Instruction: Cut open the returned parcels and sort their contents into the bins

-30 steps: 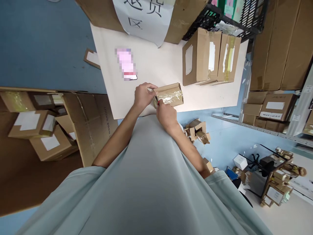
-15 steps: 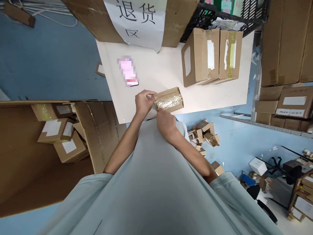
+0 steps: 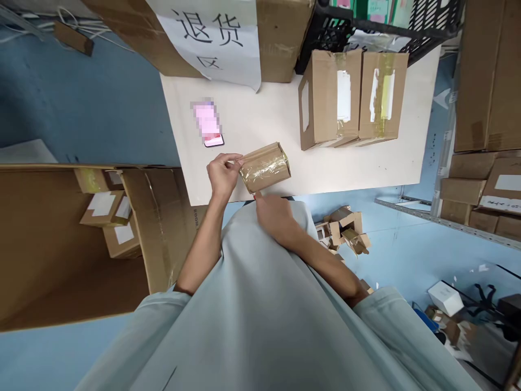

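Note:
A small cardboard parcel (image 3: 266, 165), wrapped in shiny clear tape, is tilted near the front edge of the white table. My left hand (image 3: 223, 175) pinches its upper left end between thumb and fingers. Close by its lower left corner, my right hand (image 3: 275, 216) is closed with the back of the hand up. A small reddish tip shows at those fingers; the rest of whatever it belongs to is hidden in the hand. Further back on the table lies a phone (image 3: 208, 122) with a pink, blurred screen.
Two taped cardboard boxes (image 3: 337, 103) stand on the table's right side, before a black plastic crate (image 3: 427, 27). A large box with a paper sign (image 3: 220, 49) is at the back. On my left gapes a big carton (image 3: 44, 244) with boxes inside. Cardboard scraps (image 3: 345, 228) lie on the floor.
Both hands and the parcel appear further left in view, partly because the view has shifted. My right hand has drawn slightly away from the parcel's lower corner, and a reddish tip now shows.

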`<state>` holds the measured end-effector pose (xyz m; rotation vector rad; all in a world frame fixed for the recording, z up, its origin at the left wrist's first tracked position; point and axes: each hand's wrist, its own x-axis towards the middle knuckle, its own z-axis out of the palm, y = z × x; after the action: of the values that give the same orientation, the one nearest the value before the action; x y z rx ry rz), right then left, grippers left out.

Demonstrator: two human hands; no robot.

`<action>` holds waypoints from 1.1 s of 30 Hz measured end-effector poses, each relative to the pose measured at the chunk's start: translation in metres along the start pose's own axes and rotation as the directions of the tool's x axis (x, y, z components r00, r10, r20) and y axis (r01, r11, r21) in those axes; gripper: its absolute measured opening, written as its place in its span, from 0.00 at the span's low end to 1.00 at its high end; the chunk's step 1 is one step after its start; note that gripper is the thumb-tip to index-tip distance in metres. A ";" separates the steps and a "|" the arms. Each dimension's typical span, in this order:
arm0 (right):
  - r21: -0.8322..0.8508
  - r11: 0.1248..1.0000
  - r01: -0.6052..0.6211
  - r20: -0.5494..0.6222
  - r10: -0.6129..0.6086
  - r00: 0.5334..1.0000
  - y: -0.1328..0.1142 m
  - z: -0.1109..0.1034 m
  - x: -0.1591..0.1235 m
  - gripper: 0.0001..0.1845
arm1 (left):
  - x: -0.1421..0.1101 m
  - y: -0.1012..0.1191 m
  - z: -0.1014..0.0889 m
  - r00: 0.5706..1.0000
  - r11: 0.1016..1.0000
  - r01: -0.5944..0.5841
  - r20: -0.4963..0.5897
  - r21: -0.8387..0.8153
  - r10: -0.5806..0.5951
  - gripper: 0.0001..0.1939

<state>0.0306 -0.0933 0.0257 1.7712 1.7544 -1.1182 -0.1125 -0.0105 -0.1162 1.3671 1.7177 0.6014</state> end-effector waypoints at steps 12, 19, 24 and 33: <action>0.077 0.986 -0.148 -0.152 0.158 0.976 0.112 -0.024 0.007 0.30 | -0.039 0.050 0.028 0.925 0.883 -0.379 0.134 0.277 0.355 0.18; 0.058 0.993 -0.100 -0.184 0.109 0.977 0.114 -0.026 0.019 0.30 | -0.054 0.046 0.068 0.884 0.861 -0.444 0.277 0.247 0.376 0.24; 0.040 0.994 -0.102 -0.205 0.108 0.973 0.102 -0.034 0.030 0.30 | -0.057 0.033 0.071 0.868 0.852 -0.469 0.301 0.231 0.396 0.25; -0.036 0.971 -0.237 -0.169 0.227 0.959 0.073 -0.028 0.020 0.33 | -0.059 0.027 0.079 0.856 0.849 -0.489 0.297 0.199 0.423 0.25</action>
<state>0.1051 -0.0681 0.0090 2.0221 1.5965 -0.8400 -0.0284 -0.0692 -0.1187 1.9918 1.3045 0.4396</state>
